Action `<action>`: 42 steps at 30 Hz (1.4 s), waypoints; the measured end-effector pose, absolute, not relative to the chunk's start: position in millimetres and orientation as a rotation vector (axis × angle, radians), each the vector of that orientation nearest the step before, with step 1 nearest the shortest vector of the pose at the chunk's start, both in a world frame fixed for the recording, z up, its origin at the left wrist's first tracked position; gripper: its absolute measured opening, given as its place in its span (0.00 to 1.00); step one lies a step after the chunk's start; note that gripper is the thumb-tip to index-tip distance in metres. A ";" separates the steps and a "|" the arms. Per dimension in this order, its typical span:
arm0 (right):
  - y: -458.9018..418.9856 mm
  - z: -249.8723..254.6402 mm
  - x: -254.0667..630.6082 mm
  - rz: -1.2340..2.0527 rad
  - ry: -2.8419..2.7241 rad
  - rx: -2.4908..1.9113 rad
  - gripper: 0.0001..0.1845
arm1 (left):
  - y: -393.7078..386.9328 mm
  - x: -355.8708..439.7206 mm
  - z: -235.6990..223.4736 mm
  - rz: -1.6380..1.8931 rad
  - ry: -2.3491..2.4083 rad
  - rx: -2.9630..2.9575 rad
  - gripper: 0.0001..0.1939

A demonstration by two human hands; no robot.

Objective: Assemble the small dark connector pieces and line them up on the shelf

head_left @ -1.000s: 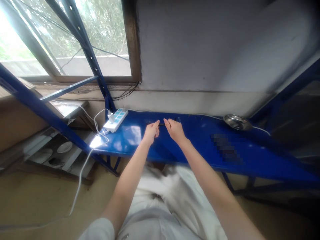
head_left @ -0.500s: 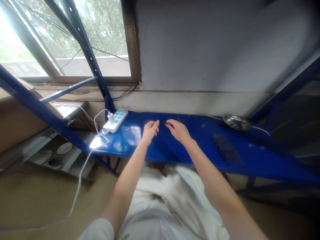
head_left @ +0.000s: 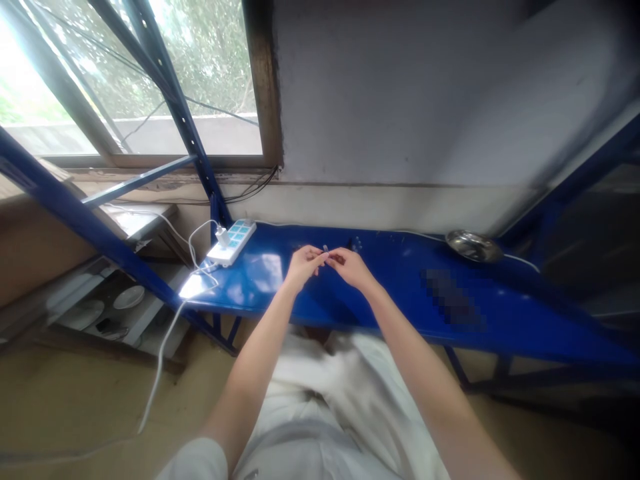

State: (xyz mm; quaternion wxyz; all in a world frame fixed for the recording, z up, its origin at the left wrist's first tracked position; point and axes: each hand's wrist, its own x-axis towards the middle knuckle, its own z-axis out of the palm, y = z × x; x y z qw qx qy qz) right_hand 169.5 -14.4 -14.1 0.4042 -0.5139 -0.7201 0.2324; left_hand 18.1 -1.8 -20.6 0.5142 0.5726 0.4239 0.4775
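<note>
A small part (head_left: 326,249) is held up between the fingertips of the left hand (head_left: 302,268) and the right hand (head_left: 351,266), its pale tip showing just above the place where the thumbs meet. The fingers of both hands are drawn nearly together, pinched on it from either side; how much is gripped by each is hidden — the piece is tiny and mostly covered. The remaining fingers are curled loosely beneath.

Both arms are stretched forward and angled inward, with the wrists kept low and the backs of the hands turned partly upward. The hands are brought together over the blue table (head_left: 395,293), in front of the wall.

A few small bits (head_left: 357,244) are seen on the table just beyond the right hand. A power strip (head_left: 233,242) is set to the left, a metal dish (head_left: 474,245) well off to the right.
</note>
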 end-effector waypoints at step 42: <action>45.0 -100.8 217.4 0.387 -1.581 -2.011 0.11 | -6.6 29.1 -94.7 1.072 1.338 1.535 0.10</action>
